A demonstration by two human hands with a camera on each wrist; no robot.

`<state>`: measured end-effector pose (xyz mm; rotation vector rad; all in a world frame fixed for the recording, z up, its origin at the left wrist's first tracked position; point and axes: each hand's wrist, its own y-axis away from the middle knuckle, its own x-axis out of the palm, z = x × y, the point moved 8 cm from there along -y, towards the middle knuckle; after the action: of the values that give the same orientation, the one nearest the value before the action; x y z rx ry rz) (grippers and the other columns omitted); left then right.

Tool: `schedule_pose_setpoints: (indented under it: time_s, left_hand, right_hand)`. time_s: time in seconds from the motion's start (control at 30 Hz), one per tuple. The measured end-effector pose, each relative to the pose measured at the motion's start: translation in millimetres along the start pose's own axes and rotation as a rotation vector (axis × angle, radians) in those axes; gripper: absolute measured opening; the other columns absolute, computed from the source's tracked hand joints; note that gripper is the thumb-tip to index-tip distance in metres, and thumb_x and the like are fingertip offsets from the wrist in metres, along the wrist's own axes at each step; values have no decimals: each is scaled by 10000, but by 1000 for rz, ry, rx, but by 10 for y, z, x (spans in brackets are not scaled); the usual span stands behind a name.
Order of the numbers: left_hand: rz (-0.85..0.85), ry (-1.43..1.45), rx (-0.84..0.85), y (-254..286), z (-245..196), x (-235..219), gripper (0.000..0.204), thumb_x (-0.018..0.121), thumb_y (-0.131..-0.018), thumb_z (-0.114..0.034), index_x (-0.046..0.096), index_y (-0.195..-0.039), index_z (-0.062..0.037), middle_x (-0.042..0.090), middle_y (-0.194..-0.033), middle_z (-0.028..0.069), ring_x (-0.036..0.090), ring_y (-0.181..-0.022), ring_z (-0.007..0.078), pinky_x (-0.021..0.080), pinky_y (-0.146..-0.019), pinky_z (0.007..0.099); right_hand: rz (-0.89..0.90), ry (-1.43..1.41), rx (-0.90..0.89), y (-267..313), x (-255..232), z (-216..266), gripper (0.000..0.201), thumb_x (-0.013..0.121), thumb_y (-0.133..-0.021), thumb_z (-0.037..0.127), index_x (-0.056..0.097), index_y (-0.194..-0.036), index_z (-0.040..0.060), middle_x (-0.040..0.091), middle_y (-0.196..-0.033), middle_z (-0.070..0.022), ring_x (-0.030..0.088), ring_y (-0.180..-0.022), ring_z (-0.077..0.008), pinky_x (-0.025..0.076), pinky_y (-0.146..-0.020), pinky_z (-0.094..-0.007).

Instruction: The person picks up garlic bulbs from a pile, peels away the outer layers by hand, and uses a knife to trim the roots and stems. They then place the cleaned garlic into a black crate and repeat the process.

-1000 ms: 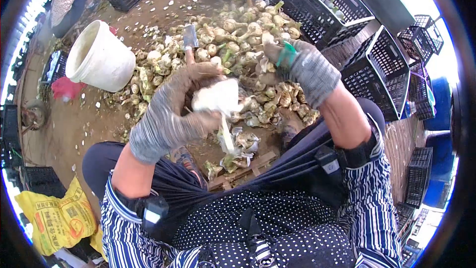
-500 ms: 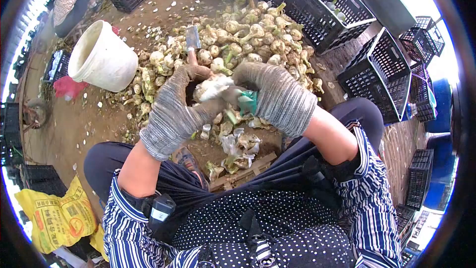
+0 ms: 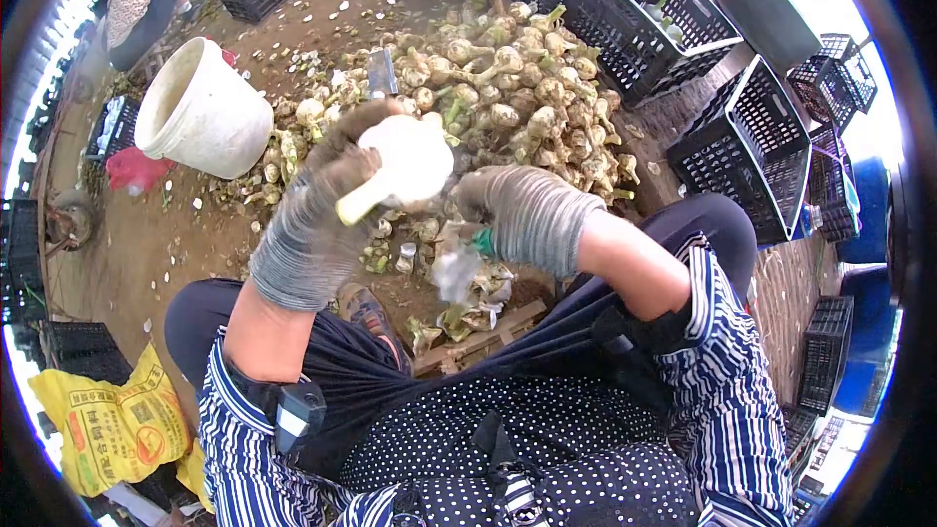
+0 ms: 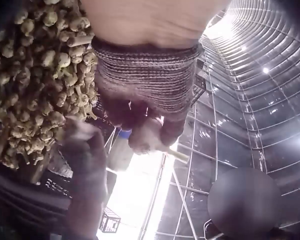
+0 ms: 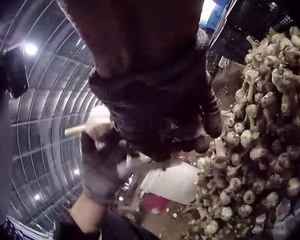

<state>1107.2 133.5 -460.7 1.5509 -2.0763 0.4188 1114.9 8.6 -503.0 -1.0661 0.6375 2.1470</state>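
Observation:
My left hand [image 3: 317, 205], in a grey knitted glove, grips a bright white garlic bulb [image 3: 408, 161] whose cut stem points down and left. The same bulb [image 5: 99, 120] appears beyond the right hand in the right wrist view. My gloved right hand [image 3: 532, 215] is just right of the bulb and apart from it, fingers curled, with a green band at the thumb. A blurred, pale piece of garlic skin [image 3: 454, 275] hangs below its fingertips. Beyond the left fingers stands a flat metal blade [image 3: 382, 73]; its handle is mostly hidden by the hand.
A heap of unpeeled garlic [image 3: 527, 107] spreads ahead. A white bucket [image 3: 210, 117] leans at left. Black crates [image 3: 747, 146] stand at right. Discarded skins [image 3: 478, 298] lie between the feet. A yellow sack [image 3: 117, 425] is at lower left; another person [image 3: 142, 0] crouches far left.
The right hand came in to the bulb, then drew back slightly right and down. The bulb, now whiter with its stem toward me, has turned in the left hand.

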Motion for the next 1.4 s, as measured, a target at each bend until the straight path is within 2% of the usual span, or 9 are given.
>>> schedule_pose_setpoints:
  time_s: [0.2,0.27,0.33,0.4,0.43,0.8,0.87,1.13,1.4]
  left_hand:
    - [-7,23,-19,-7,-18,-251,552,592,-870,-393,454,-1280,-50,591,-1068,95,596,-853,169,511,-618,261]
    - [13,-22,-66,-14,21,-274,559,582,-869,-421,467,-1267,-45,585,-1110,102,606,-913,186,528,-663,283]
    - [-73,-25,-58,-21,50,-269,520,542,-897,-394,465,-1266,-37,594,-1090,93,608,-889,173,529,-651,283]
    - [-56,-75,-50,-33,37,-221,469,526,-911,-350,471,-1261,-44,602,-1061,77,607,-847,149,524,-625,285]
    - [-47,-143,-56,-49,69,-256,450,520,-914,-331,473,-1259,-46,604,-1047,69,604,-829,138,518,-619,275]
    - [-104,-404,-50,-131,138,-214,378,551,-907,-251,509,-1227,-53,609,-969,42,590,-746,95,483,-594,221]
    - [-114,-443,-55,-141,154,-233,368,554,-906,-250,521,-1214,-51,614,-953,39,586,-734,91,482,-587,219]
    - [-98,-521,-48,-141,121,-224,324,558,-905,-233,545,-1180,-63,620,-885,28,579,-673,83,461,-550,201]
    - [-156,-287,-83,-123,188,-275,290,559,-900,-223,560,-1145,-69,618,-871,23,583,-684,86,473,-559,208]
  right_hand:
    - [-230,-100,-205,93,-150,213,257,638,-785,253,629,-957,62,616,-837,-178,607,-813,-386,490,-743,-436]
    - [79,-65,-118,78,4,257,324,648,-780,291,612,-1016,72,603,-915,-179,606,-821,-374,490,-724,-433]
    - [118,-24,-80,108,-73,340,365,665,-767,309,600,-1044,81,588,-958,-181,607,-824,-362,489,-705,-428]
    - [-457,-82,-153,247,-591,467,375,679,-751,317,601,-1045,98,587,-939,-176,606,-813,-356,485,-695,-433]
    - [-556,-9,-145,301,-710,547,380,683,-738,292,596,-1067,123,579,-935,-159,602,-805,-346,483,-686,-432]
    - [-586,105,-169,281,-608,503,316,640,-739,206,603,-1033,96,574,-886,-130,603,-771,-319,485,-651,-414]
    - [-446,113,-123,218,-488,455,266,635,-741,205,618,-981,91,580,-878,-126,603,-770,-319,484,-650,-412]
    - [-654,13,-177,326,-657,495,287,650,-720,189,615,-993,107,581,-875,-119,603,-784,-317,485,-675,-413]
    - [-578,63,-214,224,-607,568,257,647,-721,199,597,-947,89,574,-879,-117,596,-775,-310,482,-653,-412]
